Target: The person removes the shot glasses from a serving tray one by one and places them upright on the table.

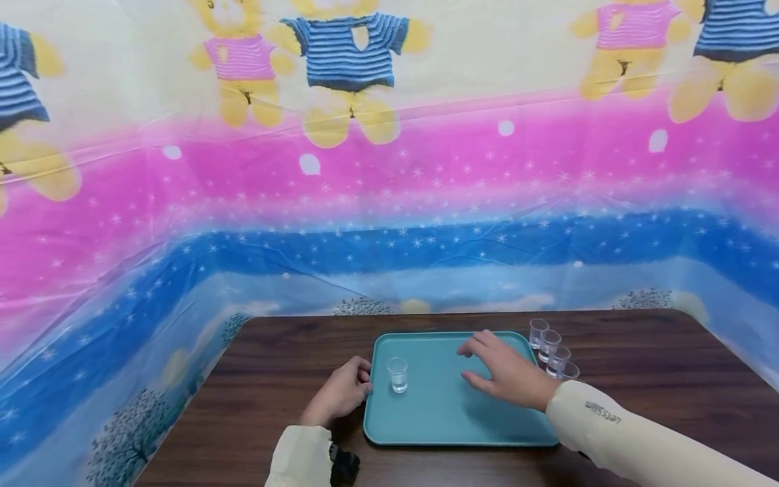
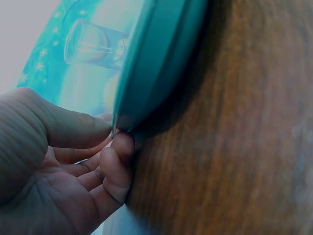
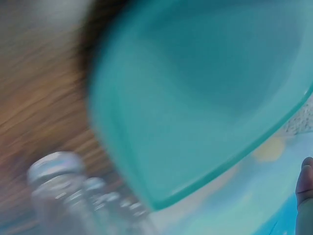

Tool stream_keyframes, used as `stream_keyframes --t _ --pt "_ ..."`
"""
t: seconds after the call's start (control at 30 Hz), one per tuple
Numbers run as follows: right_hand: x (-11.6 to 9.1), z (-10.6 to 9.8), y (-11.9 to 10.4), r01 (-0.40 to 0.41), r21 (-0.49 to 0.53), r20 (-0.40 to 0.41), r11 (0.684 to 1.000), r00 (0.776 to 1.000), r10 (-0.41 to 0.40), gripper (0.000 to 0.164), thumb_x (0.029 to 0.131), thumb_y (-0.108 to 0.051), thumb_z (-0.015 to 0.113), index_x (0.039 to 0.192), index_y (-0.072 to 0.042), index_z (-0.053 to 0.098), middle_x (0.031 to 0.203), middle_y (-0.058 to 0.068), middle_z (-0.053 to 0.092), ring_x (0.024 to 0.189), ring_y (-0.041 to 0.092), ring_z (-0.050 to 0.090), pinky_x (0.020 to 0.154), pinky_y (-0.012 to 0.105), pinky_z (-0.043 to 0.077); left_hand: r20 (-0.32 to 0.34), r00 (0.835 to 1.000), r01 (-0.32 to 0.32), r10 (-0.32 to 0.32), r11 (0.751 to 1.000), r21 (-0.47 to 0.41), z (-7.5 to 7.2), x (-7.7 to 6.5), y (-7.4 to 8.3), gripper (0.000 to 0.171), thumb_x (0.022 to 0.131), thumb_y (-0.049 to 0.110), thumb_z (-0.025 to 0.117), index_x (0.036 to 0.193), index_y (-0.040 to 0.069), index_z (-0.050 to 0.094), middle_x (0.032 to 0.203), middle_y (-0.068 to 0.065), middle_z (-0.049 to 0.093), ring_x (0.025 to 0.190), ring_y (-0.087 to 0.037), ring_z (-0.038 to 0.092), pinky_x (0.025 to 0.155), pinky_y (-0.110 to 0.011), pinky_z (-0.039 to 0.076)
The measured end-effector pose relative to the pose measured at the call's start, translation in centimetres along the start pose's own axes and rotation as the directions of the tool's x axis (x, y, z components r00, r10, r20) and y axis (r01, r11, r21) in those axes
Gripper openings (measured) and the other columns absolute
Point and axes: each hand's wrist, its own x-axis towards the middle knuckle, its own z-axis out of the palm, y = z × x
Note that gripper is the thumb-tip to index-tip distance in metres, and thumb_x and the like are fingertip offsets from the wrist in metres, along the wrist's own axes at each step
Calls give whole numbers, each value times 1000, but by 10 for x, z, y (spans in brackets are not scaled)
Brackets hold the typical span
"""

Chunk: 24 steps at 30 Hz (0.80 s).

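A teal tray (image 1: 438,423) lies on the table, and a small clear shot glass (image 1: 398,376) stands upright on its left part. At the tray's left edge, my left hand (image 1: 342,391) pinches the rim. The left wrist view shows the thumb (image 2: 80,128) on the rim and curled fingers (image 2: 116,169) below it. Over the right part of the tray hovers my right hand (image 1: 511,372), fingers spread and holding nothing. In the right wrist view only a fingertip (image 3: 305,181) shows at the right edge.
Several more clear shot glasses (image 1: 550,345) stand in a row just right of the tray, partly behind my right hand and sleeve. The dark wooden table (image 1: 262,379) ends at a cloth backdrop (image 1: 389,250) printed with bears.
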Motion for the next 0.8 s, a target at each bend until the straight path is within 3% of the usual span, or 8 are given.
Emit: stream_keyframes --t 0.43,0.63,0.8 --pt "25 18 -29 -2 24 35 1000 999 1 31 90 -25 66 118 -19 56 114 -6 53 105 9 51 86 32 46 -2 1000 0 0 1000 19 -1 2 0 27 92 0 56 118 -4 48 91 -7 49 78 -20 48 67 -35 42" --pt "39 32 -39 15 50 7 999 1000 -15 33 91 -28 65 120 -16 56 110 -2 54 101 15 53 81 34 47 -5 1000 0 0 1000 25 -1 2 -2 26 92 1 56 117 -3 49 90 -6 49 77 -20 48 67 -35 42" --pt "51 43 -50 12 44 -14 999 1000 -12 38 91 -31 64 123 -12 56 107 -2 53 96 13 50 78 32 47 -7 1000 10 -10 1000 24 -1 2 -1 27 92 1 56 117 -3 49 90 -6 48 77 -20 48 67 -35 42"
